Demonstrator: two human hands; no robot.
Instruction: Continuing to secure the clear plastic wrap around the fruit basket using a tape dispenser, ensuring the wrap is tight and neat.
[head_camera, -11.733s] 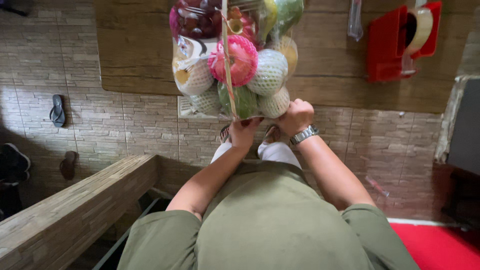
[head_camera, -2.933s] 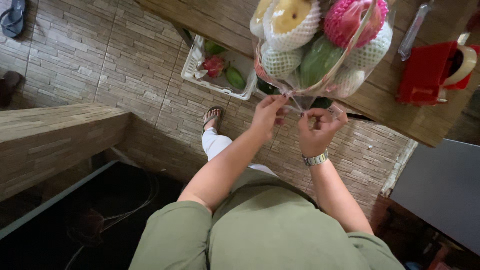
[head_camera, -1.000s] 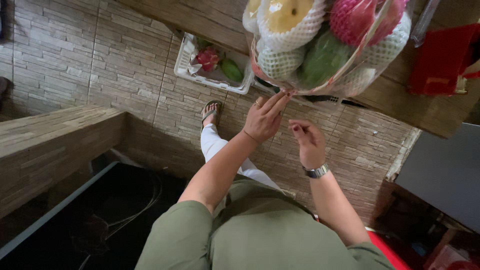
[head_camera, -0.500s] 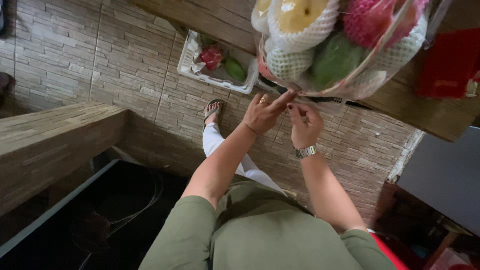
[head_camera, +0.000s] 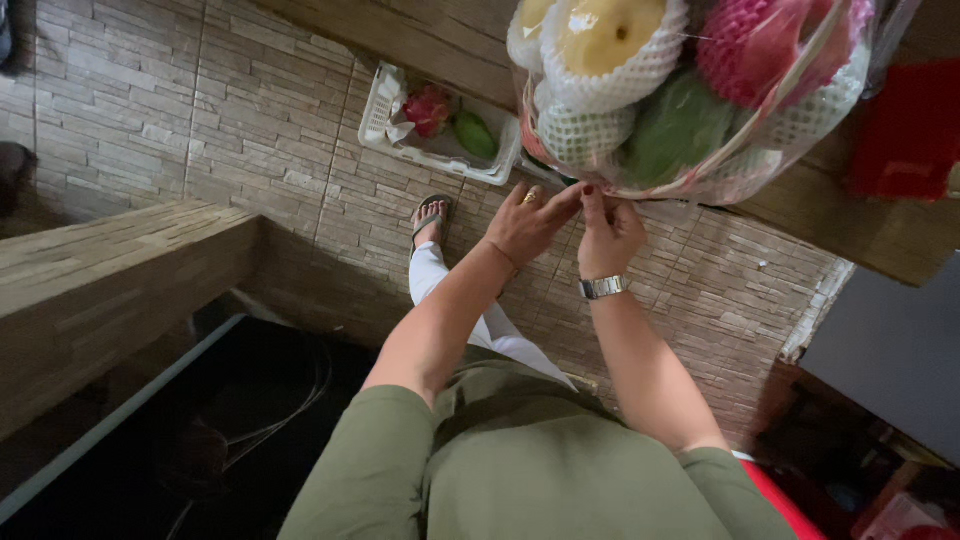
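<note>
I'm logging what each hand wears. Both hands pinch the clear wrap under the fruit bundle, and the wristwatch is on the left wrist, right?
Not quite. In the head view the silver wristwatch is on the right hand; the left hand wears a ring. Both pinch the clear wrap under the fruit bundle.

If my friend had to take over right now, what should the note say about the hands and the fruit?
Left hand: fingertips pinch the clear wrap at the bottom edge of the fruit bundle; it wears a ring.
Right hand: pinches the same spot, close against the left; it wears a wristwatch.
Things: the bundle sits on the wooden tabletop, with fruits in foam nets under clear wrap and a ribbon running across it. A white basket on the floor holds a pink fruit and a green one.
Done: fruit stacked and wrapped.
Left: the wrap's lower edge looks not yet fastened.
</note>
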